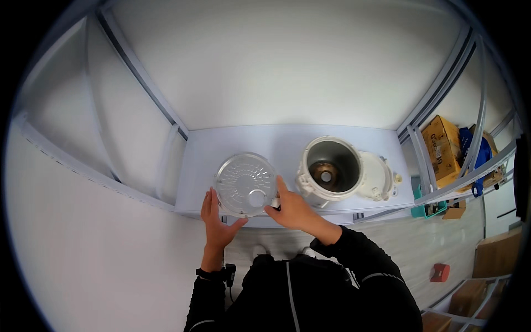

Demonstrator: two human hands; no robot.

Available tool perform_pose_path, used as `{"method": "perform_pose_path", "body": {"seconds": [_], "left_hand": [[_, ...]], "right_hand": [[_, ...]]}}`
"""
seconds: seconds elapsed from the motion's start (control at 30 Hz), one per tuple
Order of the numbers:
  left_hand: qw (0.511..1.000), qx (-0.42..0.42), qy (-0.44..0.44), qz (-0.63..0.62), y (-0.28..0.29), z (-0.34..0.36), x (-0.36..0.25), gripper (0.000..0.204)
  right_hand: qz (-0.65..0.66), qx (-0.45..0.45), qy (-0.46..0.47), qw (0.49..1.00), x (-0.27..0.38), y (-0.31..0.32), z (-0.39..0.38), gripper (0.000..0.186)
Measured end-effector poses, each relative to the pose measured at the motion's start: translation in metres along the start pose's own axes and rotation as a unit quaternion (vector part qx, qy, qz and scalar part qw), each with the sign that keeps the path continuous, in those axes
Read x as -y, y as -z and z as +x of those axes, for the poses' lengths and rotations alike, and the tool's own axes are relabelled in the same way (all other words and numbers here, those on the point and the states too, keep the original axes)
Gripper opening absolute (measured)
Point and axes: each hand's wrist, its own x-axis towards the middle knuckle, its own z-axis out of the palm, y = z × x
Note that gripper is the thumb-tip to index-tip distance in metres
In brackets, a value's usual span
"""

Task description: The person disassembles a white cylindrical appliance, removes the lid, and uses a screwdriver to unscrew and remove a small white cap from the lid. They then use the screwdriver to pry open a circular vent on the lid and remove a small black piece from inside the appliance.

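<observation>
A round, silvery plate [239,180] with an embossed pattern and a smaller circle near its lower right lies between my two hands. My left hand [219,224] is against its lower left rim, fingers stretched along the side and thumb under the near edge. My right hand [294,209] grips the lower right rim, with the index finger along the edge and the thumb by a small pale part. To the right stands a white rice cooker body [307,185], its grey inside and brownish bottom showing. Its white round lid [377,176] lies to the right of it.
The pale table [287,130] meets a white wall at the back, with metal frame posts [435,91] at both sides. Cardboard boxes [441,145], a blue item [482,152] and a teal bin [431,211] are at the right. A red stool-like object [440,273] sits on the floor.
</observation>
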Motion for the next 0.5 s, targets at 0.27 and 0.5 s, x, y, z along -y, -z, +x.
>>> {"method": "perform_pose_path", "body": {"seconds": [0.27, 0.5], "left_hand": [[0.997, 0.079, -0.018, 0.006, -0.02, 0.019, 0.107, 0.126], [0.984, 0.166, 0.038, 0.044, -0.045, 0.028, 0.133, 0.127]], "right_hand": [[0.023, -0.025, -0.055, 0.998, -0.055, -0.094, 0.062, 0.101], [0.006, -0.076, -0.113, 0.991, -0.087, -0.135, 0.08, 0.097]]}}
